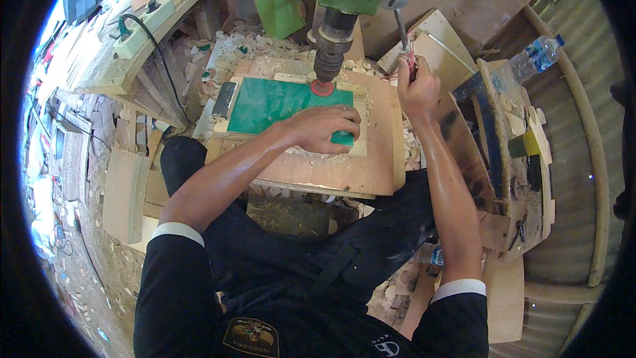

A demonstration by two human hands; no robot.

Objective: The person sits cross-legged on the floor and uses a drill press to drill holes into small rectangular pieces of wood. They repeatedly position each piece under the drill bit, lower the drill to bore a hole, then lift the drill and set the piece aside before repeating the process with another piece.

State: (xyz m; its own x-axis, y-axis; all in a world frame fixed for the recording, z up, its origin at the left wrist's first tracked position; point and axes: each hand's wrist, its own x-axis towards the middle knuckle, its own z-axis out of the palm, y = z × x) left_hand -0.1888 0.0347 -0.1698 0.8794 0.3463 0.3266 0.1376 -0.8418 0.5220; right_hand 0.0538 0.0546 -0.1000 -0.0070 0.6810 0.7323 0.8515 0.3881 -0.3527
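Right grip (420, 89) clenched round slim metal lever (401, 30)! Left grip (324, 127) curled over smooth green rectangular sheet (271, 103), whether clenched can't tell; sheet flat on chip-strewn plywood (318, 174), round red bit (322, 88) at far edge.

Upper left: pale extension socket (147, 30) on a wooden bench (99, 79), with a black cable (163, 59). Right: clear plastic bottle (529, 63) near a corrugated wall (570, 166).

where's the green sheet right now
In the head view, the green sheet lies above and slightly left of centre on the wooden board, with the drill's red bit at its far edge and the left hand over its near right corner.
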